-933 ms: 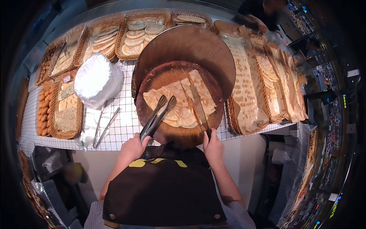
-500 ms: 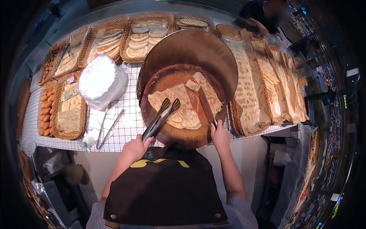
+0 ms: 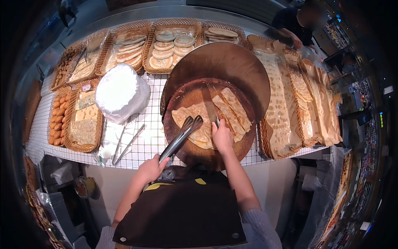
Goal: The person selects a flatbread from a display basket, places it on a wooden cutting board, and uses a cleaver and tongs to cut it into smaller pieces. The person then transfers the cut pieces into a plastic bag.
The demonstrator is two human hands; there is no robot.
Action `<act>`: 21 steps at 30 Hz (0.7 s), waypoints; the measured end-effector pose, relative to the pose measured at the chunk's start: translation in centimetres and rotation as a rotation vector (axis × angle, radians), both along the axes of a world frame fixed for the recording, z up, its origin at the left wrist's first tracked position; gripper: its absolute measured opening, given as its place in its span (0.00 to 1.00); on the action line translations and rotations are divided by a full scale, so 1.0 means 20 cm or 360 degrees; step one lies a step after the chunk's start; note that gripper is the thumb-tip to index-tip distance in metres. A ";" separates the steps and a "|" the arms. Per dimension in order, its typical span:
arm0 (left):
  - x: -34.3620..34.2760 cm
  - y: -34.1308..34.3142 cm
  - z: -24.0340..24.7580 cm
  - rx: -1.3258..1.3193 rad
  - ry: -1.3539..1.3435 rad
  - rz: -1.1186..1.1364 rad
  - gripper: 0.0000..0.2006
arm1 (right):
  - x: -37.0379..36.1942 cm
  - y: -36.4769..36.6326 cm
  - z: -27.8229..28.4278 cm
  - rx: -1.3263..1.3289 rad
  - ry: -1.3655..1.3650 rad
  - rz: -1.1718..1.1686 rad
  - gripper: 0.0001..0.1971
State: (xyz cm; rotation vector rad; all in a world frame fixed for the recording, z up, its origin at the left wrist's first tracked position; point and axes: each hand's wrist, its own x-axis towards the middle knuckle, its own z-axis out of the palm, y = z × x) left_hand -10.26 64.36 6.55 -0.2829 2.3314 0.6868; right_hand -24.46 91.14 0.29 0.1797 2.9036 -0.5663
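Observation:
My left hand (image 3: 151, 169) grips metal tongs (image 3: 177, 140), whose dark tips rest on or just over the larger piece of flatbread (image 3: 186, 115). In my right hand (image 3: 223, 137) is a long-bladed knife (image 3: 209, 106), its blade pointing away from me along the right edge of that piece. To the right of the blade lie cut strips of flatbread (image 3: 234, 112), side by side and slanting. All the bread sits on a round wooden chopping board (image 3: 195, 157). My fingers cover the knife's handle.
A tall curved metal guard (image 3: 228, 58) stands behind the board. Baskets of round flatbreads (image 3: 161, 54) line the back; paper-covered baskets (image 3: 275, 103) stand right. Left are a plastic-wrapped white stack (image 3: 120, 91), another pair of tongs (image 3: 129, 145) and a basket of eggs (image 3: 59, 118). Another person (image 3: 286, 25) stands far right.
My right hand and the knife have shifted left across the bread and farther from me. The bread on the right now shows separate strips. The tongs stay by the left piece. The whole view has shifted slightly.

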 end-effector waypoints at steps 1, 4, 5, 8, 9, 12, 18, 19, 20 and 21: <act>-0.02 0.00 -0.05 0.0005 0.0079 0.0024 0.33 | -0.07 0.01 0.06 -0.0018 0.0059 0.0038 0.18; 0.02 0.03 -0.06 0.0060 0.0037 0.0106 0.32 | 0.01 -0.01 0.27 -0.0327 0.0495 0.0065 0.15; 0.00 0.04 -0.06 0.0061 0.0015 0.0118 0.32 | 0.05 -0.02 0.30 -0.0373 0.0780 0.0063 0.14; 0.03 0.03 -0.07 0.0043 -0.0004 0.0130 0.31 | 0.25 -0.03 0.27 -0.0360 0.1003 0.0086 0.14; 0.02 0.04 -0.04 0.0041 -0.0011 0.0127 0.31 | 0.35 0.03 0.15 -0.0214 0.0672 0.0095 0.14; 0.04 0.04 -0.05 0.0038 0.0020 0.0100 0.31 | 0.40 0.12 -0.04 0.0048 0.0007 0.0163 0.16; 0.06 0.04 -0.04 -0.0005 0.0032 0.0146 0.31 | 0.40 0.10 0.29 -0.0479 0.0523 0.0054 0.18; 0.06 0.05 -0.04 0.0009 0.0038 0.0162 0.31 | 0.44 0.08 0.31 -0.0562 0.0716 0.0017 0.18; 0.07 0.06 -0.03 0.0024 0.0042 0.0175 0.31 | 0.48 0.08 0.31 -0.0643 0.0909 -0.0025 0.17; 0.07 0.07 -0.03 0.0052 0.0064 0.0185 0.31 | 0.51 0.11 0.23 -0.0587 0.0921 0.0027 0.18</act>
